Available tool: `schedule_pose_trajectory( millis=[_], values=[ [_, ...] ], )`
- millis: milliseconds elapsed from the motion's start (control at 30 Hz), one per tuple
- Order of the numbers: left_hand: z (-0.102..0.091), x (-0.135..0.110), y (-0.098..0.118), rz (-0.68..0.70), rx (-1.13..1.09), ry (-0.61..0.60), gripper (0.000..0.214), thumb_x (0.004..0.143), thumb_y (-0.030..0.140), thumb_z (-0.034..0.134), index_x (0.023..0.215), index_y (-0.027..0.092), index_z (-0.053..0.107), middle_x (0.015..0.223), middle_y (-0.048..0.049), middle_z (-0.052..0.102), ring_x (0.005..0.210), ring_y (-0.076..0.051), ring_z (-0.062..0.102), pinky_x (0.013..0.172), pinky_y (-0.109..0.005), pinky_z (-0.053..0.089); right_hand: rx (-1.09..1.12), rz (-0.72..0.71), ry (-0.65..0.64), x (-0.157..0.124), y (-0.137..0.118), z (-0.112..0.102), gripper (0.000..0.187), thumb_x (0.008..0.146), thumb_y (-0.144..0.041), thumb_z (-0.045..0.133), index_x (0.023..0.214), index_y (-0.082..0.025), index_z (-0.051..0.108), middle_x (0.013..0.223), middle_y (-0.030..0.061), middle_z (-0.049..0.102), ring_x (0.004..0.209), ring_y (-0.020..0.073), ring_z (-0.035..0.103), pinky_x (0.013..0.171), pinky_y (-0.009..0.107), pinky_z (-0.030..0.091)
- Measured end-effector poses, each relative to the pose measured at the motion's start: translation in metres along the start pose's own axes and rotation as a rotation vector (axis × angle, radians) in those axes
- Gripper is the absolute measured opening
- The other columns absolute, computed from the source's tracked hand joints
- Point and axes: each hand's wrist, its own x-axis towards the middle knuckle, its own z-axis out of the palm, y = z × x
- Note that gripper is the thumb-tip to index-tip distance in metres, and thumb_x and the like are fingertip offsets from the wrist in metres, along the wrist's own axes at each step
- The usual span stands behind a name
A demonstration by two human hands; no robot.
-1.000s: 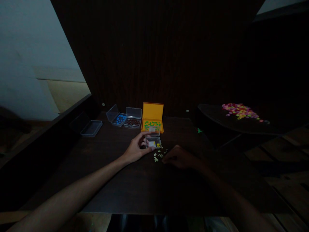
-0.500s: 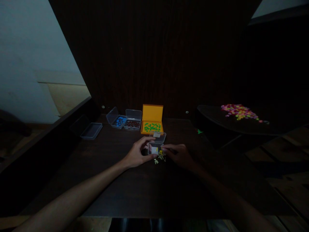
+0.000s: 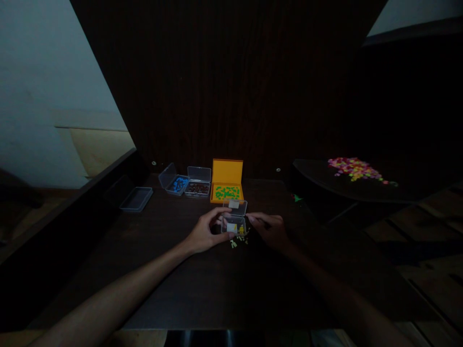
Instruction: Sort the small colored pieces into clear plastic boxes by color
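My left hand (image 3: 205, 233) is wrapped round the left side of a small clear plastic box (image 3: 235, 220), its thumb along the front edge. The box's hinged lid (image 3: 240, 208) stands open at the back. Inside lie a white slip (image 3: 231, 228) and some small yellow pieces (image 3: 241, 230). Just right of the box is my right hand (image 3: 269, 232), thumb and index finger pinched together near the rim; anything between them is too small to make out. Several pale yellow pieces (image 3: 234, 244) lie scattered on the dark table in front of the box.
Behind stand an open orange case (image 3: 227, 169) of green pieces, a clear box (image 3: 199, 174) with brown pieces and another (image 3: 167, 177) with blue ones. A further clear box (image 3: 136, 199) sits at left. Multicoloured pieces (image 3: 356, 169) heap on a dark surface at right.
My right hand's fingertips have drawn back from over the box to just beyond its right rim. The left hand keeps its hold. The whole view has shifted slightly.
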Motion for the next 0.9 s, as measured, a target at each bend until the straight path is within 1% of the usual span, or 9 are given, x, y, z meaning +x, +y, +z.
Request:
schedule_pose_trajectory(
  millis=[133, 200, 333, 400, 467, 533, 667, 800, 900],
  values=[
    [0.000, 0.001, 0.000, -0.026, -0.052, 0.044, 0.055, 0.069, 0.030, 0.076, 0.117, 0.018, 0.053, 0.102, -0.0060, 0.062, 0.085, -0.015, 0.060, 0.082, -0.032, 0.051, -0.055, 0.067, 0.149, 0.003, 0.011, 0.001, 0.035, 0.089, -0.040, 0.046, 0.081, -0.019, 0.073, 0.068, 0.0027, 0.070, 0.063, 0.0162, 0.065, 0.065, 0.027, 0.048],
    [-0.002, 0.001, -0.001, -0.024, -0.039, 0.087, 0.051, 0.068, 0.031, 0.077, 0.112, 0.018, 0.053, 0.098, -0.0043, 0.062, 0.085, -0.014, 0.060, 0.082, -0.032, 0.050, -0.063, 0.091, 0.181, 0.005, 0.017, 0.003, 0.034, 0.088, -0.040, 0.046, 0.078, -0.020, 0.072, 0.063, 0.0022, 0.068, 0.065, 0.0170, 0.065, 0.066, 0.028, 0.049],
    [-0.012, 0.002, -0.001, 0.050, 0.058, 0.252, 0.046, 0.068, 0.030, 0.077, 0.103, 0.020, 0.049, 0.094, -0.0019, 0.060, 0.085, -0.014, 0.060, 0.083, -0.032, 0.048, -0.083, 0.111, 0.182, 0.006, 0.023, 0.006, 0.034, 0.086, -0.041, 0.048, 0.073, -0.019, 0.070, 0.058, 0.0015, 0.064, 0.060, 0.0162, 0.063, 0.065, 0.028, 0.048],
    [-0.020, 0.004, 0.000, 0.104, 0.084, 0.374, 0.045, 0.069, 0.029, 0.076, 0.102, 0.021, 0.046, 0.101, -0.0034, 0.058, 0.091, -0.015, 0.059, 0.084, -0.031, 0.048, -0.090, 0.108, 0.178, 0.006, 0.024, 0.006, 0.034, 0.086, -0.040, 0.049, 0.071, -0.019, 0.070, 0.057, 0.0014, 0.062, 0.057, 0.0154, 0.060, 0.063, 0.027, 0.047],
    [-0.030, 0.009, 0.002, 0.128, 0.100, 0.512, 0.050, 0.066, 0.028, 0.077, 0.104, 0.021, 0.045, 0.106, -0.0053, 0.057, 0.097, -0.017, 0.058, 0.084, -0.031, 0.047, -0.094, 0.101, 0.179, 0.006, 0.024, 0.006, 0.034, 0.085, -0.040, 0.050, 0.069, -0.018, 0.070, 0.056, 0.0013, 0.062, 0.053, 0.0142, 0.058, 0.059, 0.026, 0.046],
    [-0.041, 0.014, 0.004, 0.148, 0.039, 0.651, 0.056, 0.063, 0.028, 0.078, 0.105, 0.022, 0.042, 0.107, -0.0057, 0.057, 0.100, -0.018, 0.059, 0.082, -0.030, 0.048, -0.091, 0.089, 0.174, 0.006, 0.025, 0.005, 0.033, 0.085, -0.039, 0.050, 0.068, -0.018, 0.070, 0.055, 0.0011, 0.062, 0.050, 0.0131, 0.056, 0.056, 0.025, 0.044],
    [-0.069, 0.024, 0.008, 0.168, -0.085, 0.842, 0.061, 0.058, 0.026, 0.080, 0.104, 0.023, 0.039, 0.099, -0.0036, 0.061, 0.091, -0.017, 0.062, 0.075, -0.028, 0.049, -0.088, 0.047, 0.193, 0.006, 0.028, 0.007, 0.035, 0.086, -0.039, 0.050, 0.067, -0.017, 0.070, 0.054, 0.0002, 0.061, 0.049, 0.0113, 0.055, 0.058, 0.023, 0.044],
    [-0.102, 0.027, 0.011, 0.249, 0.000, 1.025, 0.057, 0.055, 0.027, 0.080, 0.096, 0.023, 0.040, 0.097, -0.0015, 0.060, 0.086, -0.014, 0.062, 0.070, -0.024, 0.049, -0.099, 0.031, 0.197, 0.005, 0.029, 0.007, 0.036, 0.086, -0.038, 0.050, 0.065, -0.017, 0.070, 0.056, 0.0008, 0.063, 0.046, 0.0100, 0.052, 0.053, 0.022, 0.040],
    [-0.128, 0.026, 0.009, 0.218, 0.128, 1.175, 0.044, 0.058, 0.031, 0.079, 0.085, 0.019, 0.048, 0.089, -0.0007, 0.062, 0.078, -0.012, 0.061, 0.067, -0.022, 0.049, -0.090, 0.016, 0.165, 0.004, 0.028, 0.006, 0.035, 0.087, -0.037, 0.050, 0.067, -0.016, 0.071, 0.057, 0.0009, 0.063, 0.046, 0.0098, 0.052, 0.052, 0.021, 0.039]
  ],
)
